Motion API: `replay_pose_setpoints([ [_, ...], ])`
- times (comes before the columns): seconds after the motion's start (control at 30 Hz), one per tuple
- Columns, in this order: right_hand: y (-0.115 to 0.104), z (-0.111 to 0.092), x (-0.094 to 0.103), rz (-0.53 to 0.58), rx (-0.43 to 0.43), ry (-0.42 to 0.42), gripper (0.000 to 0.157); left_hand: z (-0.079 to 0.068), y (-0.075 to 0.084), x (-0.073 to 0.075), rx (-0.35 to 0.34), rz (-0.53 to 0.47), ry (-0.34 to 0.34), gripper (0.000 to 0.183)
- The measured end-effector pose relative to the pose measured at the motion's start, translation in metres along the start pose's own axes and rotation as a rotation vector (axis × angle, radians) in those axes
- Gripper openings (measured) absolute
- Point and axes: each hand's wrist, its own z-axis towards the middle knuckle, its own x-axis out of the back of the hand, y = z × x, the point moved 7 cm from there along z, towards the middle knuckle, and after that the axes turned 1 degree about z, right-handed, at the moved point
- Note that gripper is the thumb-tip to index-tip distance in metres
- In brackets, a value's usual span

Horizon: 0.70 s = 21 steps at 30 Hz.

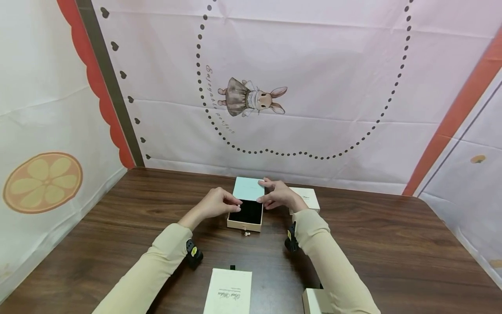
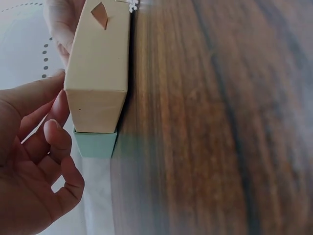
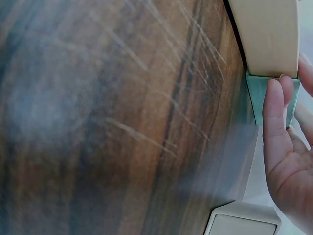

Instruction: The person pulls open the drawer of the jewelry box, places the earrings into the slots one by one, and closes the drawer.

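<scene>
A jewelry box stands on the table, its cream drawer (image 1: 244, 226) pulled out toward me from a light teal sleeve (image 1: 249, 188). Black lining (image 1: 249, 212) shows inside the drawer. My left hand (image 1: 218, 203) is over the drawer's left edge, thumb and index fingertips pinching a tiny pale piece; its kind I cannot tell. My right hand (image 1: 279, 194) grips the teal sleeve at its right side. In the right wrist view, fingers (image 3: 276, 105) lie against the sleeve beside the drawer. Just in front of the drawer's ribbon tab (image 2: 100, 15) lies a small shiny jewelry piece (image 1: 247, 234).
A white box (image 1: 307, 198) stands behind my right wrist. Nearer me lie a cream box with script lettering (image 1: 228, 290) and another cream box (image 1: 313, 301), partly hidden by my right sleeve. A printed cloth (image 1: 321, 78) hangs behind the wooden table (image 1: 392, 244).
</scene>
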Motion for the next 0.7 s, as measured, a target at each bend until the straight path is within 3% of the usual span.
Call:
replay_pose_setpoints([
  [0.23,-0.001,0.001,-0.002,0.003,0.007,-0.02,0.072,0.005,-0.003,-0.003,0.011,-0.007,-0.006,0.015],
  [0.7,0.0,0.0,0.0,0.007,0.009,-0.014,0.072,0.013,0.0,-0.01,-0.04,0.107,-0.045,0.015],
])
